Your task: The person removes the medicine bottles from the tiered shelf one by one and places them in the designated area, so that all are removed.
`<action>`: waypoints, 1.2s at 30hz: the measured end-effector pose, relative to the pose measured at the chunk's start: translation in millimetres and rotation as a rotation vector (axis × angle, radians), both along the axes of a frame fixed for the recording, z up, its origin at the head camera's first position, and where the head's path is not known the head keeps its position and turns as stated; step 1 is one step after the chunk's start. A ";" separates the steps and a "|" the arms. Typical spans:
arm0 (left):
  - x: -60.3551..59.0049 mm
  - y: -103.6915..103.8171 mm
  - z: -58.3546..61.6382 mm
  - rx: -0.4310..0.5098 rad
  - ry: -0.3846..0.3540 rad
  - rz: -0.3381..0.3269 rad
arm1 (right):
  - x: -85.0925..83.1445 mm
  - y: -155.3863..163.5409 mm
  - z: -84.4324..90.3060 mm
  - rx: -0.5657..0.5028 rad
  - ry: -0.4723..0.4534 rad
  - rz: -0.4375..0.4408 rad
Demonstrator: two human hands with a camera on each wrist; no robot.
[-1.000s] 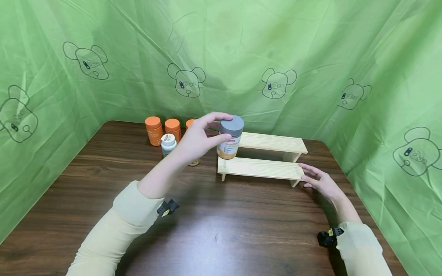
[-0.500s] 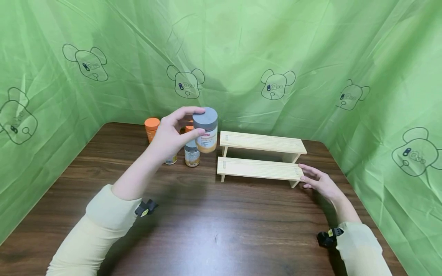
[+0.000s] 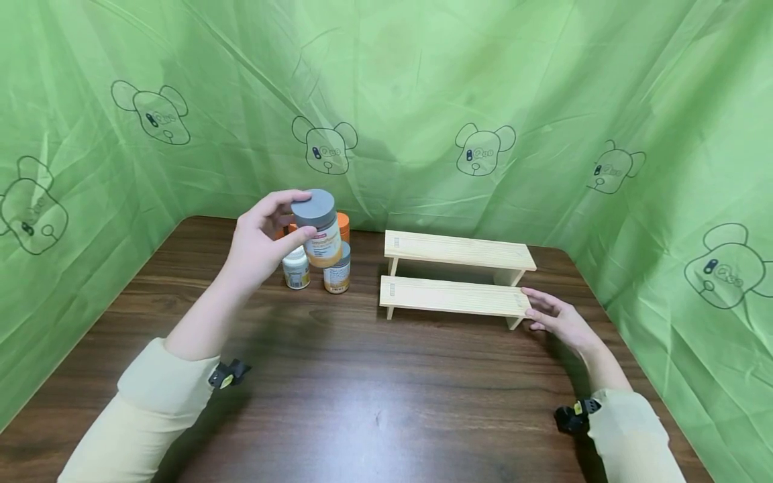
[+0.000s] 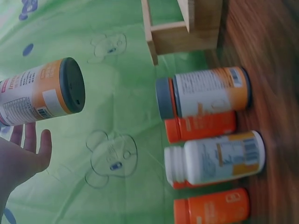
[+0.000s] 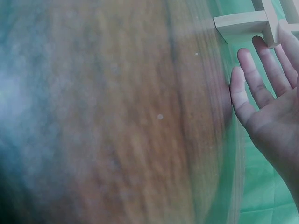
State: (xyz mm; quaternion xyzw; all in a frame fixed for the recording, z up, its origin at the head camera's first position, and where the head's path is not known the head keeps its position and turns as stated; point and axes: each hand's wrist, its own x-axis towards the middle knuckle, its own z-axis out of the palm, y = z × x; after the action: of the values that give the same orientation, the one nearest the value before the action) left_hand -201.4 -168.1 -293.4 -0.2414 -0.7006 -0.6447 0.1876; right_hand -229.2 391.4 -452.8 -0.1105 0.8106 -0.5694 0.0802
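Dark wooden table [image 3: 374, 402] — bottles [image 3: 320, 272] stand left, two-step wooden rack [image 3: 453, 295] right.

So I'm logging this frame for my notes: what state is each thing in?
Grey-lidded bottle: lidded, held in the air by left hand.
White-capped bottle: upright on table, capped.
Second grey-lidded bottle: upright, capped.
Wooden two-step rack: nothing on it; right hand open, touching its lower end.

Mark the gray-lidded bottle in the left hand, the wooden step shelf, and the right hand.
gray-lidded bottle [image 3: 323, 238], head view, on its label.
wooden step shelf [image 3: 453, 296], head view, on the lower step's top.
right hand [image 3: 558, 319], head view, on its back.
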 end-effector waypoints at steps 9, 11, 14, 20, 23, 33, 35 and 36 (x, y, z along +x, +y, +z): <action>0.9 -20.8 -13.1 0.005 -0.029 0.062 | 0.2 0.2 0.1 0.007 0.013 0.004; 0.2 -25.6 -16.5 0.013 -0.033 0.080 | 0.3 0.6 -0.1 0.008 0.014 0.007; -1.5 -33.1 -22.1 0.034 -0.038 0.109 | 0.6 1.0 -0.3 0.013 0.018 0.013; -5.5 -47.8 -34.3 0.100 -0.023 0.160 | 0.9 1.1 -0.2 0.026 0.024 0.014; -7.1 -53.7 -39.8 0.111 -0.024 0.215 | 1.2 0.5 0.5 0.030 0.025 0.013; -16.9 -73.0 -63.9 0.035 -0.074 0.450 | 2.8 -2.0 3.5 0.030 0.014 0.011; -20.1 -76.0 -69.0 0.036 -0.085 0.464 | 2.8 -1.8 3.4 0.026 0.020 0.012; -21.7 -77.1 -71.4 0.034 -0.090 0.472 | 2.8 -1.6 3.4 0.025 0.021 0.012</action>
State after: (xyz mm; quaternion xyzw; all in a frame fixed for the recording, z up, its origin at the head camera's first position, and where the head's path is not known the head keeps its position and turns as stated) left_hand -223.1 -245.2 -364.9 -0.0390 -0.7343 -0.6049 0.3056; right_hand -226.4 389.8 -449.4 -0.1201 0.8179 -0.5574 0.0765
